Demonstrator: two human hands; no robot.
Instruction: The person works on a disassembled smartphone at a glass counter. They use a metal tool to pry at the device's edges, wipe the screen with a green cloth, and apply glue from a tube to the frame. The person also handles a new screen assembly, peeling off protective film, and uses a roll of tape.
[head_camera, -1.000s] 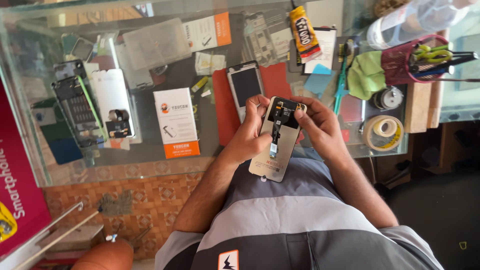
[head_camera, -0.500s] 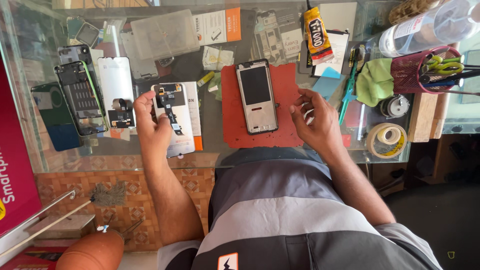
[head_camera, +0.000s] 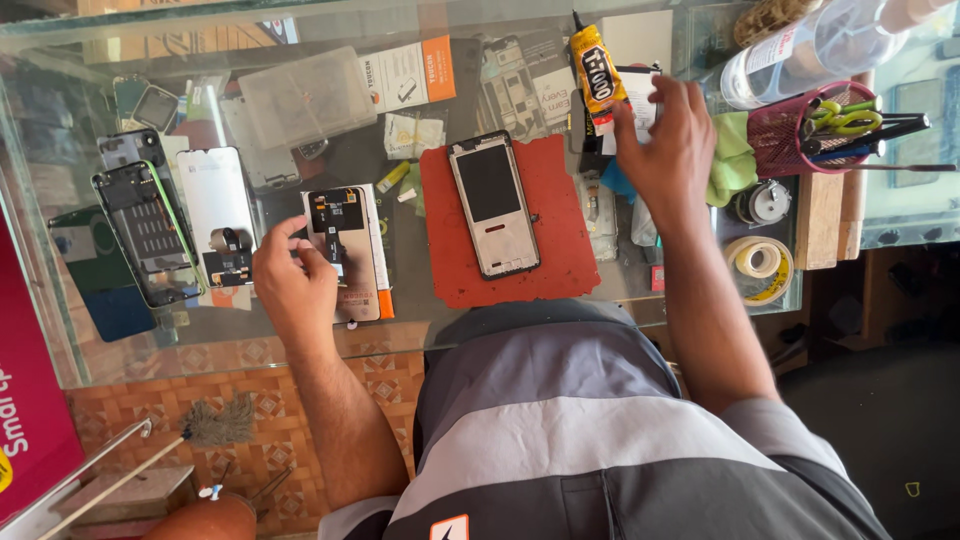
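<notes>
My left hand (head_camera: 293, 288) rests on the glass table, its fingertips touching the left edge of a display panel (head_camera: 350, 245). The panel lies back side up on a white and orange box (head_camera: 381, 270). My right hand (head_camera: 665, 150) is stretched out to the back of the table with fingers apart and nothing in it. It hovers just right of a yellow and black glue tube (head_camera: 597, 70). Between my hands a phone frame (head_camera: 492, 205) lies face up on a red mat (head_camera: 555, 235).
Opened phones (head_camera: 145, 230) and a white back cover (head_camera: 215, 200) lie at the left. A pink mesh cup of tools (head_camera: 810, 125), a clear bottle (head_camera: 810, 45), a green cloth (head_camera: 733, 160) and tape rolls (head_camera: 760, 265) crowd the right. The glass table's edge (head_camera: 230, 355) runs in front of me.
One second ago both hands held the display panel over my lap. My left hand carried it left onto the box; my right hand has moved up toward the glue tube.
</notes>
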